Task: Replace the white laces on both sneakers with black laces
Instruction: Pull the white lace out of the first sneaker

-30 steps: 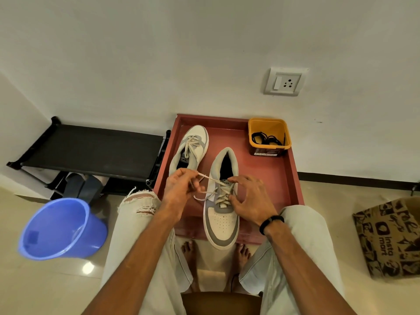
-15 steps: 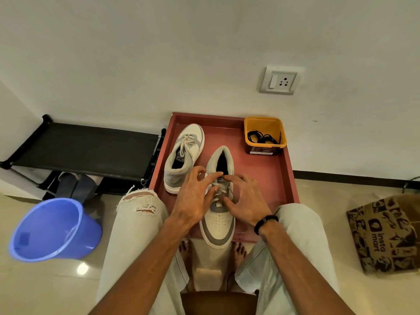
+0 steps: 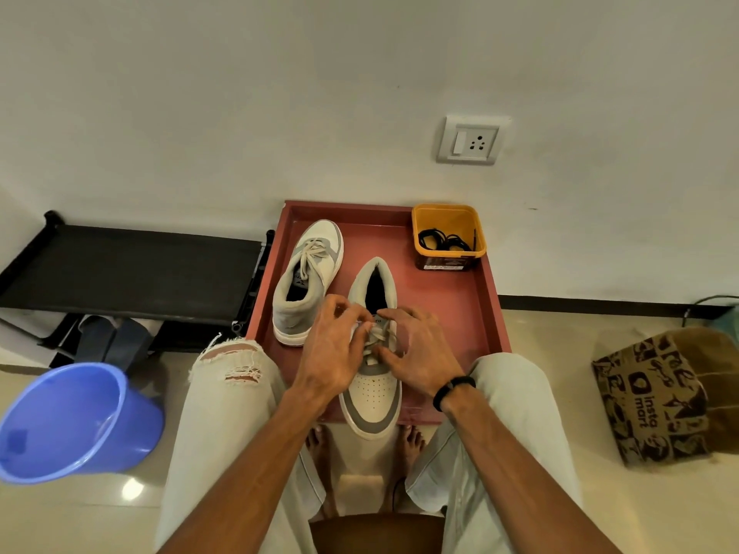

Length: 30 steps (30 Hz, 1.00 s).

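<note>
At the far left I see a blue bucket [image 3: 76,423] tipped on the floor, with a black rack [image 3: 132,269] behind it against the wall. Next comes the red tray [image 3: 486,309]. On its left side the far sneaker [image 3: 308,279] lies with its white laces [image 3: 310,255] fully threaded. My left hand [image 3: 334,353] sits over the near sneaker [image 3: 374,397], its curled fingers [image 3: 340,307] pinching the white lace [image 3: 374,339] at the upper eyelets. That shoe points its toe toward me, past the tray's near edge. My right hand [image 3: 416,353], a black band at the wrist, rests its bent fingers [image 3: 394,313] on the same lacing; whether they actually pinch a strand I cannot tell. Further right, the yellow tub [image 3: 450,217] in the tray's back corner holds the black laces [image 3: 444,241]. A printed paper bag [image 3: 656,393] stands on the floor at the far right.
</note>
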Each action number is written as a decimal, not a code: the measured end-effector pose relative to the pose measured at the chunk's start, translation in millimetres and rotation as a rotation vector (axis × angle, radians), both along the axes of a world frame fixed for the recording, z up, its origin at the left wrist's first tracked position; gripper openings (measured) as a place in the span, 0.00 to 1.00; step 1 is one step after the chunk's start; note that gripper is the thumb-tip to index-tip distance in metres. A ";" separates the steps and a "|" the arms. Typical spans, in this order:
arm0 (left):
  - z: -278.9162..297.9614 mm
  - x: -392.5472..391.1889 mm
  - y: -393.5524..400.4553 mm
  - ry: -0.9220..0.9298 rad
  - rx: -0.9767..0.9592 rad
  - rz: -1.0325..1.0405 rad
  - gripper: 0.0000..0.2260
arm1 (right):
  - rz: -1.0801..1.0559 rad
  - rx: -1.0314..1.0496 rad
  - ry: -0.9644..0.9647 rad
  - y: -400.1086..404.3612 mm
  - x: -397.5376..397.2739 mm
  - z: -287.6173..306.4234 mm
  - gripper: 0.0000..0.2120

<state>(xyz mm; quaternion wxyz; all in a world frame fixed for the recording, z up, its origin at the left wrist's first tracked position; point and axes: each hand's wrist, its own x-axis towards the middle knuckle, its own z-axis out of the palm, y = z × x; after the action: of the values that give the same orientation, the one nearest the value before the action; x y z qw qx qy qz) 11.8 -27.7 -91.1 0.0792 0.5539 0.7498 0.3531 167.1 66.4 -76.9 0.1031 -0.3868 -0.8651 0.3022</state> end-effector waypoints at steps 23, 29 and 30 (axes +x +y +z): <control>16.4 -20.7 -17.1 -0.311 0.177 0.521 0.08 | -0.002 0.003 0.030 -0.3 -0.2 -0.1 0.27; 18.4 -5.6 -18.1 0.158 0.063 0.356 0.15 | -0.013 0.086 0.111 -1.4 -7.9 -4.3 0.13; 16.1 -3.4 -17.9 0.143 0.044 0.274 0.15 | -0.006 0.107 0.114 -1.9 -9.8 -5.5 0.11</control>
<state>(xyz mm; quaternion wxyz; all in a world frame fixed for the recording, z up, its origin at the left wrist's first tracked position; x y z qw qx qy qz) 8.4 -45.6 -75.0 -0.0355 0.4717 0.8142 0.3366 157.3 64.5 -82.4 0.1737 -0.3657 -0.8716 0.2766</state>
